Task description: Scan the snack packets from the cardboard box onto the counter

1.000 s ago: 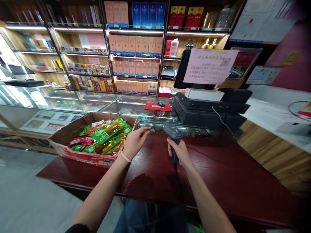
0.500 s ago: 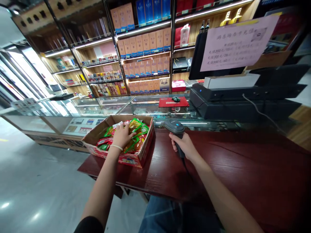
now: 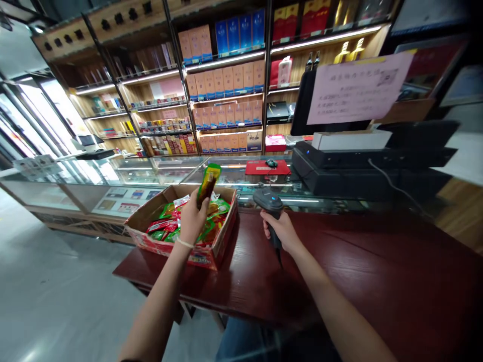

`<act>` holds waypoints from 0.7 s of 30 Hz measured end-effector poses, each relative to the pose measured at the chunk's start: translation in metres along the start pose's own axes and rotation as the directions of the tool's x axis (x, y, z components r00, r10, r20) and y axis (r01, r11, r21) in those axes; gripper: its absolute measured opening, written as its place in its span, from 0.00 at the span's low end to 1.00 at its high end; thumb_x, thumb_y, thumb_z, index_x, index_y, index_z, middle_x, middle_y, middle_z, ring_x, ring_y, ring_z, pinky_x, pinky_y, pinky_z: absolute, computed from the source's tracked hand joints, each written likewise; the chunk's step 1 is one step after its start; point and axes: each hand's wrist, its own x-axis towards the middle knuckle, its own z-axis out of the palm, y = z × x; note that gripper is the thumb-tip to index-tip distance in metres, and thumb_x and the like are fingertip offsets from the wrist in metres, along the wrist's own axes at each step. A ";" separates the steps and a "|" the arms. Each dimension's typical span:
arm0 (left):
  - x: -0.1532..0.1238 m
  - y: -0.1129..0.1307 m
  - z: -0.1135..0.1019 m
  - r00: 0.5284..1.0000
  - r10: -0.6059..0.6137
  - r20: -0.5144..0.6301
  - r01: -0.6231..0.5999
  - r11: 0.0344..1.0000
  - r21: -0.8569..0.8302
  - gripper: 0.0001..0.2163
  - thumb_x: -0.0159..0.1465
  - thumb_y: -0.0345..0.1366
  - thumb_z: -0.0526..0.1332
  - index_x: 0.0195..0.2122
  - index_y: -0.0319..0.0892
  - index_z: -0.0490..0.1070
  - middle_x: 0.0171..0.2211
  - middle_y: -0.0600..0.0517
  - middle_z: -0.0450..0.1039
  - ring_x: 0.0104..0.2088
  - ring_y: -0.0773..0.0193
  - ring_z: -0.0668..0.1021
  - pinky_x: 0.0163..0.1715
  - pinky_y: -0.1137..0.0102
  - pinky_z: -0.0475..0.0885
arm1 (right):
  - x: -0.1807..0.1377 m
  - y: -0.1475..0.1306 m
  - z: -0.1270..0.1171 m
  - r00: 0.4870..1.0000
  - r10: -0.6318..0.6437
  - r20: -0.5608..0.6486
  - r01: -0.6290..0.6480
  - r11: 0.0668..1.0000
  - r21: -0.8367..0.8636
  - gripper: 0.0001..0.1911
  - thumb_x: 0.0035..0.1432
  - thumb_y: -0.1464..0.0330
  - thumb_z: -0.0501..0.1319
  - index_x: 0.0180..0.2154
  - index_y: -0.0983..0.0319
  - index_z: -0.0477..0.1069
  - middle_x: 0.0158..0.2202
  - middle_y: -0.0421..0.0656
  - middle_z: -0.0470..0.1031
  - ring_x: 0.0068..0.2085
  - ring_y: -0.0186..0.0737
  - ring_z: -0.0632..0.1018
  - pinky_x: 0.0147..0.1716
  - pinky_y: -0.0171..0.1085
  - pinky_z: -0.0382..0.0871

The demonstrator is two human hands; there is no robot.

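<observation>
My left hand (image 3: 195, 219) is closed on a green and yellow snack packet (image 3: 209, 184), held upright above an open cardboard box (image 3: 218, 255). A barcode-like patch shows on the packet. Inside the box lie several red and green snack packets (image 3: 165, 224), partly hidden by my left hand and wrist. My right hand (image 3: 282, 230) grips the handle of a black barcode scanner (image 3: 268, 199), which has a blue light on top. The scanner is held over the dark red table (image 3: 339, 271), its head pointing away and to the left, its cable hanging below.
Behind the table runs a glass display counter (image 3: 166, 171) with a mouse (image 3: 271, 163) on a red mat (image 3: 254, 168). At right stand a black cash register base (image 3: 320, 168) and a screen with a pink paper sign (image 3: 354, 93). Stocked shelves (image 3: 226, 83) line the back.
My left hand has come up out of the pile in the box with one packet in its grip. My right hand still holds the scanner in nearly the same place.
</observation>
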 end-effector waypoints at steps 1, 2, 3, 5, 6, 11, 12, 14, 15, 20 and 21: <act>-0.004 0.018 0.002 1.000 0.006 -0.016 -0.007 0.994 -0.106 0.18 0.66 0.41 0.55 0.56 0.44 0.65 0.48 0.46 0.74 0.47 0.54 0.76 0.46 0.64 0.69 | 0.000 -0.002 -0.009 1.000 -0.009 -0.026 0.009 1.000 0.006 0.19 0.50 0.54 0.67 0.33 0.61 0.66 0.17 0.33 0.67 0.14 0.31 0.67 0.11 0.30 0.61; -0.009 0.035 0.007 1.000 0.007 -0.001 -0.007 0.977 -0.212 0.17 0.66 0.43 0.56 0.54 0.44 0.66 0.48 0.47 0.74 0.47 0.55 0.76 0.46 0.65 0.69 | 0.000 -0.003 -0.019 0.999 -0.016 -0.052 0.017 1.000 0.012 0.19 0.50 0.54 0.67 0.33 0.61 0.67 0.17 0.33 0.66 0.14 0.31 0.67 0.11 0.30 0.61; -0.014 0.051 0.015 1.000 0.000 0.024 0.008 0.949 -0.315 0.16 0.65 0.43 0.56 0.53 0.44 0.67 0.47 0.48 0.74 0.47 0.57 0.76 0.47 0.65 0.69 | 0.000 -0.004 -0.029 0.997 -0.024 -0.079 0.025 0.999 0.020 0.19 0.50 0.54 0.66 0.34 0.61 0.67 0.17 0.33 0.66 0.14 0.31 0.67 0.11 0.30 0.61; -0.025 0.077 0.042 0.994 -0.024 0.104 0.072 0.870 -0.488 0.16 0.64 0.43 0.58 0.51 0.44 0.68 0.46 0.48 0.75 0.46 0.58 0.76 0.48 0.66 0.69 | -0.001 -0.006 -0.050 0.991 -0.039 -0.131 0.044 0.998 0.036 0.19 0.51 0.55 0.66 0.36 0.61 0.66 0.17 0.33 0.66 0.14 0.31 0.67 0.11 0.30 0.61; -0.031 0.086 0.060 0.988 -0.045 0.151 0.123 0.820 -0.559 0.16 0.64 0.43 0.58 0.50 0.43 0.68 0.45 0.48 0.75 0.45 0.58 0.76 0.47 0.67 0.69 | -0.001 -0.007 -0.061 0.986 -0.047 -0.157 0.054 0.998 0.040 0.19 0.51 0.55 0.66 0.37 0.60 0.66 0.17 0.32 0.66 0.14 0.31 0.67 0.11 0.30 0.61; -0.057 0.094 0.168 0.894 -0.180 0.409 0.443 0.476 -0.760 0.16 0.58 0.44 0.64 0.43 0.39 0.73 0.39 0.48 0.77 0.39 0.59 0.77 0.42 0.67 0.71 | -0.006 -0.011 -0.112 0.961 -0.089 -0.262 0.086 0.996 -0.023 0.19 0.49 0.53 0.66 0.32 0.60 0.64 0.16 0.32 0.65 0.13 0.31 0.66 0.10 0.29 0.60; -0.062 0.091 0.186 0.874 -0.178 0.453 0.484 0.416 -0.770 0.17 0.57 0.44 0.65 0.43 0.39 0.73 0.39 0.48 0.77 0.40 0.59 0.77 0.43 0.67 0.71 | -0.007 -0.011 -0.121 0.960 -0.090 -0.267 0.081 0.996 -0.041 0.19 0.49 0.53 0.66 0.31 0.59 0.64 0.16 0.32 0.65 0.13 0.31 0.66 0.10 0.29 0.60; -0.070 0.081 0.214 0.842 -0.165 0.513 0.538 0.320 -0.780 0.20 0.53 0.42 0.68 0.45 0.40 0.73 0.42 0.47 0.77 0.41 0.59 0.78 0.44 0.67 0.71 | -0.010 -0.008 -0.136 0.962 -0.077 -0.263 0.059 0.995 -0.077 0.20 0.48 0.52 0.66 0.30 0.59 0.62 0.15 0.32 0.65 0.12 0.31 0.66 0.10 0.30 0.59; -0.074 0.075 0.224 0.833 -0.153 0.532 0.552 0.298 -0.779 0.21 0.52 0.41 0.69 0.46 0.40 0.73 0.43 0.47 0.77 0.42 0.59 0.78 0.44 0.67 0.71 | -0.012 -0.006 -0.142 0.964 -0.066 -0.258 0.043 0.995 -0.093 0.20 0.47 0.52 0.66 0.30 0.59 0.61 0.15 0.32 0.65 0.12 0.31 0.66 0.10 0.30 0.59; -0.087 0.053 0.238 0.787 -0.190 0.586 0.616 0.268 -0.741 0.22 0.52 0.41 0.69 0.48 0.41 0.73 0.44 0.47 0.77 0.41 0.59 0.78 0.42 0.67 0.72 | -0.024 0.011 -0.154 0.976 0.003 -0.216 -0.035 0.989 -0.144 0.22 0.48 0.52 0.67 0.34 0.58 0.60 0.16 0.30 0.66 0.12 0.30 0.65 0.10 0.29 0.57; -0.088 0.051 0.238 0.774 -0.208 0.598 0.633 0.255 -0.731 0.22 0.52 0.42 0.69 0.47 0.40 0.73 0.43 0.47 0.78 0.40 0.60 0.78 0.41 0.67 0.72 | -0.026 0.014 -0.154 0.980 0.022 -0.198 -0.053 0.987 -0.154 0.22 0.49 0.53 0.66 0.35 0.58 0.60 0.16 0.30 0.66 0.12 0.30 0.65 0.10 0.28 0.57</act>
